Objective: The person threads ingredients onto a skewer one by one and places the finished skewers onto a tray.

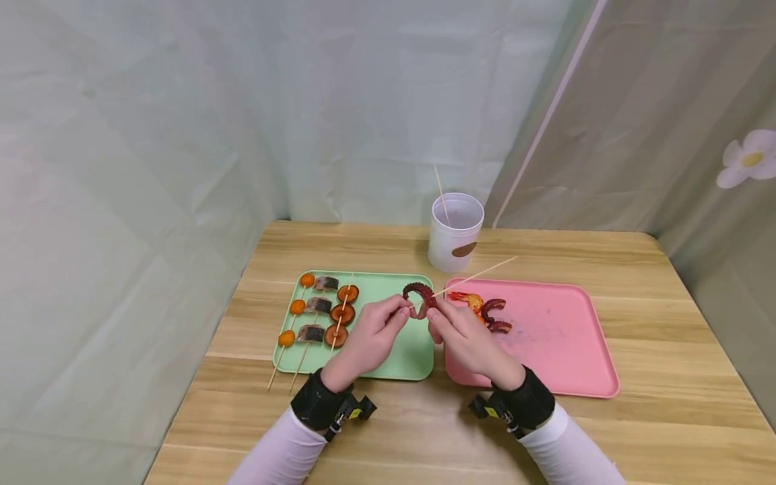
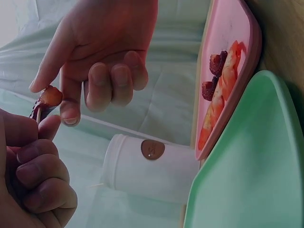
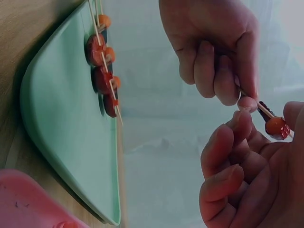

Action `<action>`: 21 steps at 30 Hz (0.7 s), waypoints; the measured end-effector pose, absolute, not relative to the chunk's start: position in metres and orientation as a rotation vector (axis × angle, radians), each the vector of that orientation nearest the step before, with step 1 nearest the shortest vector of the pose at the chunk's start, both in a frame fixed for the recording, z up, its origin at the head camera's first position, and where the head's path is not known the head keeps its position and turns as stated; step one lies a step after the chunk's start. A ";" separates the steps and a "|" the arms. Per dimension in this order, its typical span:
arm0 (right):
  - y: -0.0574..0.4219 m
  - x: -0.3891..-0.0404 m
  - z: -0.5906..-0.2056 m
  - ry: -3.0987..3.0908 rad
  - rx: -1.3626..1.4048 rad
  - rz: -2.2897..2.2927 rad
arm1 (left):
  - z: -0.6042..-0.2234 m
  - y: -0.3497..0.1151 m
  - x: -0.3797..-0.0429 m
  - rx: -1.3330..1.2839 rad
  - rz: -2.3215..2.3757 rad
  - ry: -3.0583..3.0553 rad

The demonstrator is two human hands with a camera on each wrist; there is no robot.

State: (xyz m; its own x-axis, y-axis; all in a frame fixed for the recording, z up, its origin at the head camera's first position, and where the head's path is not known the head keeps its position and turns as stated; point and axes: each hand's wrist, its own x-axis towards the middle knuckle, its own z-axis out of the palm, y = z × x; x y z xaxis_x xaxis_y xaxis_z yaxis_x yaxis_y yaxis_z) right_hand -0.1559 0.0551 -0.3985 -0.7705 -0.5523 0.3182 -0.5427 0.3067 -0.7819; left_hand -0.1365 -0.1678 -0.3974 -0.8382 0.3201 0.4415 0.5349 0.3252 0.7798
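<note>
Between my two hands is a dark red, curled octopus tentacle piece (image 1: 418,286) on a thin wooden skewer (image 1: 492,268), whose long end slants up to the right. My left hand (image 1: 372,333) pinches the skewer's near end close to the tentacle, its other fingers curled in the left wrist view. Thumb and forefinger of my right hand (image 1: 469,337) hold the tentacle's right side; the remaining fingers are loosely bent. An orange-red end of the tentacle (image 3: 277,127) shows in the right wrist view. Fingers hide part of where skewer and tentacle meet.
On the green tray (image 1: 400,364) lie skewers of orange balls (image 1: 297,306), fish pieces (image 1: 318,305) and mushroom slices (image 1: 342,314). The pink tray (image 1: 558,337) carries shrimp (image 1: 475,302) and more tentacle pieces (image 1: 494,306). Behind stands a white cup (image 1: 451,242) with a skewer inside.
</note>
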 end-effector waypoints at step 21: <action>0.110 -0.184 -0.389 2.760 -0.738 -1.120 | -0.393 -0.179 -0.140 -0.748 -1.469 -2.361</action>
